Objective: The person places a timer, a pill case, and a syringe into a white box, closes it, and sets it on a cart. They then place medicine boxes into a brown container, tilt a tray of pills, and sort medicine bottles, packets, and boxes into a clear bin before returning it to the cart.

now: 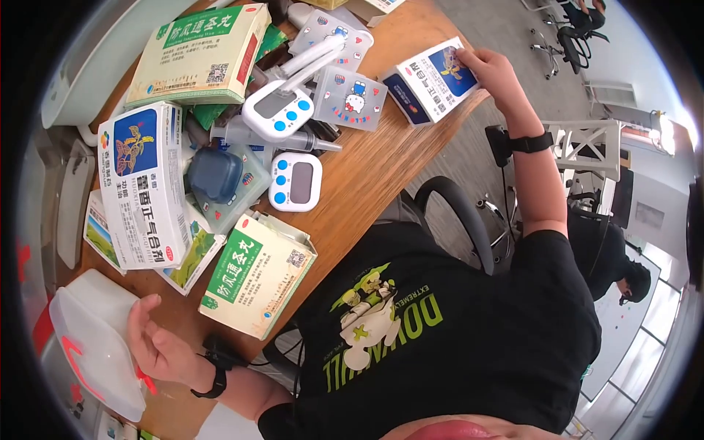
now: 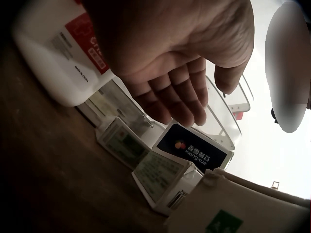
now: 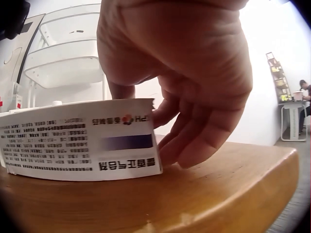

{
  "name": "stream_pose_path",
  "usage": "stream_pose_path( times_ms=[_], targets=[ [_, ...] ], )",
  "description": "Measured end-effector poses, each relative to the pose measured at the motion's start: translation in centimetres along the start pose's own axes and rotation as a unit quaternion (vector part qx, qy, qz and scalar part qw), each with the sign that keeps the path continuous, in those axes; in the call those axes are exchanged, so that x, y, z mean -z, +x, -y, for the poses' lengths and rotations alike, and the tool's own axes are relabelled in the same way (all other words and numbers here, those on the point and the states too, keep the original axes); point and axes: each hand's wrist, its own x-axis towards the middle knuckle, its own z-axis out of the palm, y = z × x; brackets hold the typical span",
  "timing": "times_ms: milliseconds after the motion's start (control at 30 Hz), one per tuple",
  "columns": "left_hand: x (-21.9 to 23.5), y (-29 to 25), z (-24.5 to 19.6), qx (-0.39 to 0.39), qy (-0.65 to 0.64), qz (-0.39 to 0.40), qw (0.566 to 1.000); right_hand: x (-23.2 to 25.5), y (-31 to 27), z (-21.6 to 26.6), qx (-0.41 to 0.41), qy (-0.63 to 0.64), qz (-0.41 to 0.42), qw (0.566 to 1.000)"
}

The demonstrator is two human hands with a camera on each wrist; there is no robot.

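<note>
My right hand (image 1: 497, 79) grips the end of a white and blue medicine box (image 1: 440, 86) at the table's right end. In the right wrist view that box (image 3: 77, 141) lies on the wooden top, fingers curled at its end (image 3: 187, 131). My left hand (image 1: 163, 350) is empty, its fingers loosely extended, beside a translucent plastic box (image 1: 95, 323) with red handles. In the left wrist view its palm (image 2: 180, 53) hangs over several cartons. Nearest to it in the head view is a cream and green medicine box (image 1: 258, 275).
A larger white medicine box (image 1: 143, 187) and another cream and green box (image 1: 198, 55) stand on the wooden table (image 1: 359, 183). Among them are two white timers (image 1: 295, 182), a syringe (image 1: 293, 138), a dark blue case (image 1: 215, 174) and cartoon-printed cases (image 1: 350, 99). White baskets line the left.
</note>
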Motion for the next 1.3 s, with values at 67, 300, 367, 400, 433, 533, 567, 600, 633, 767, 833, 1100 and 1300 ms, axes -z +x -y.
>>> stream_pose_path(
  times_ms=[67,300,367,400,433,533,567,600,633,767,833,1100,1300],
  targets=[
    [-0.1,0.1,0.0,0.004,-0.01,0.012,1.0,0.6,0.5,-1.7,-0.021,0.034,0.035,0.999],
    [-0.5,0.2,-0.1,0.021,-0.023,0.022,0.999,2.4,1.3,-0.4,0.238,-0.025,0.095,0.966],
    [-0.6,0.2,-0.2,0.036,-0.013,0.02,0.999,3.1,1.6,1.9,0.211,-0.065,0.213,0.952],
    [-0.5,0.2,-0.3,0.044,-0.008,0.02,0.999,2.9,1.9,2.7,0.2,-0.086,0.247,0.944],
    [-0.5,0.3,-0.3,0.046,-0.009,0.022,0.999,2.8,2.4,3.0,0.189,-0.108,0.28,0.935],
    [-0.5,0.5,-0.4,0.049,-0.004,0.027,0.998,3.0,3.0,3.9,0.228,-0.191,0.306,0.904],
    [-0.5,0.5,-0.4,0.05,0.004,0.031,0.998,3.1,2.8,4.5,0.235,-0.223,0.312,0.893],
    [-0.5,0.6,-0.5,0.05,0.012,0.034,0.998,3.1,2.5,4.3,0.258,-0.217,0.291,0.895],
    [-0.5,0.6,-0.5,0.056,0.011,0.033,0.998,3.0,2.1,3.7,0.281,-0.211,0.27,0.896],
    [-0.6,0.5,-0.5,0.073,0.012,0.036,0.997,3.1,1.6,3.0,0.282,-0.198,0.252,0.904],
    [-0.5,0.6,-0.1,0.07,0.008,0.044,0.997,3.0,1.4,2.1,0.253,-0.155,0.255,0.92],
    [-0.6,0.5,0.0,0.062,0.019,0.041,0.997,2.9,-1.8,0.3,0.174,-0.066,0.216,0.959],
    [-0.4,0.4,0.7,0.069,0.011,0.054,0.996,3.1,-5.4,0.5,0.149,-0.092,0.187,0.967]
  ],
)
